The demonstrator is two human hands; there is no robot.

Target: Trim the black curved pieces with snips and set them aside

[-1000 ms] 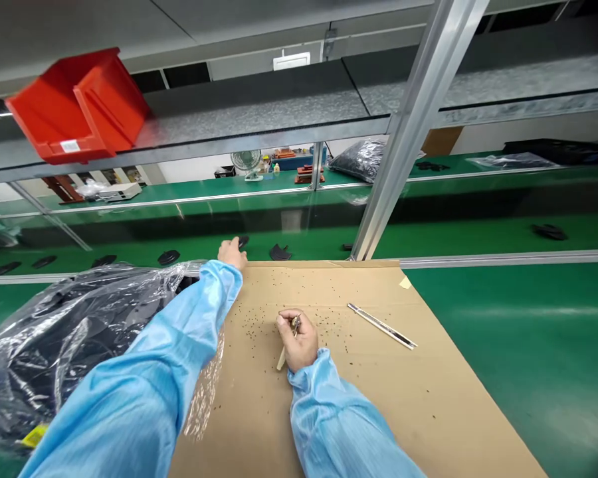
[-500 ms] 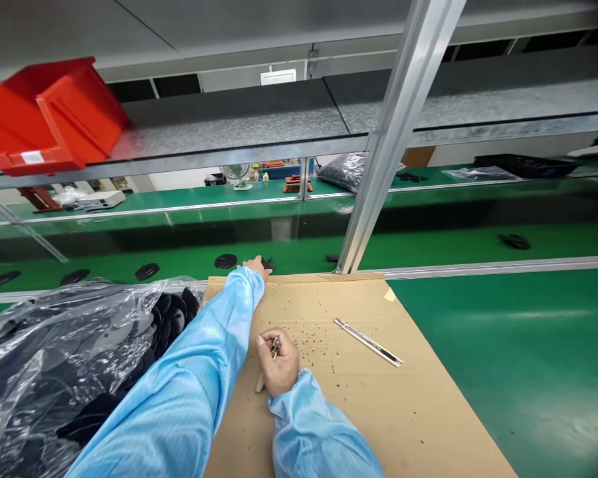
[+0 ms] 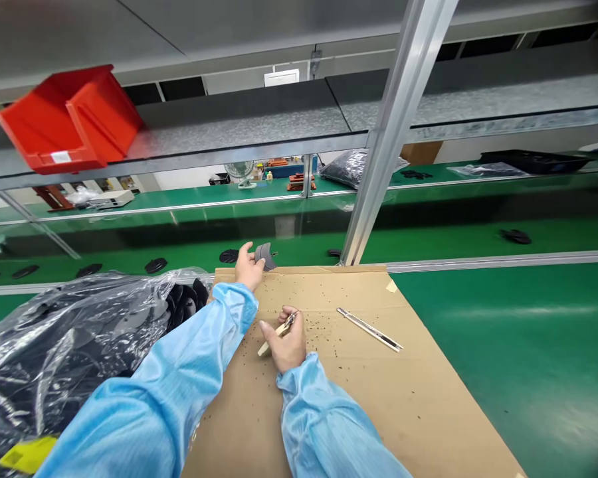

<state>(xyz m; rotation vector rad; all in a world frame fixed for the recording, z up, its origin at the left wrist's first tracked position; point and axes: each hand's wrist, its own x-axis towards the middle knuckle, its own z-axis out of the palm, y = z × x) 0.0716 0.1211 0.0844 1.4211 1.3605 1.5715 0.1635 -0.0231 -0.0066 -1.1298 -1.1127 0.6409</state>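
Note:
My left hand (image 3: pixel 250 268) is at the far edge of the cardboard sheet (image 3: pixel 379 392), closed on a thin, curved, dark grey piece (image 3: pixel 264 255) that stands up from its fingers. My right hand (image 3: pixel 290 342) is over the middle of the cardboard. Its fingers are wrapped round a small hand tool (image 3: pixel 273 340) with a pale yellow handle and a metal end; its exact kind is partly hidden by the palm. To the right of that hand, a slim cutter knife (image 3: pixel 369 329) lies on the cardboard. Tiny dark scraps dot the surface around it.
A clear plastic bag (image 3: pixel 94 332) of black round pieces fills the left side. Several black discs (image 3: pixel 155 265) lie along the green belt (image 3: pixel 299 251). A metal post (image 3: pixel 379 166) rises behind the cardboard. Above, a red bin (image 3: pixel 80 126) sits on the shelf.
My left hand has drawn back slightly and raised the grey piece from the green surface. My right hand has turned, showing more of the pale tool. The view has shifted slightly.

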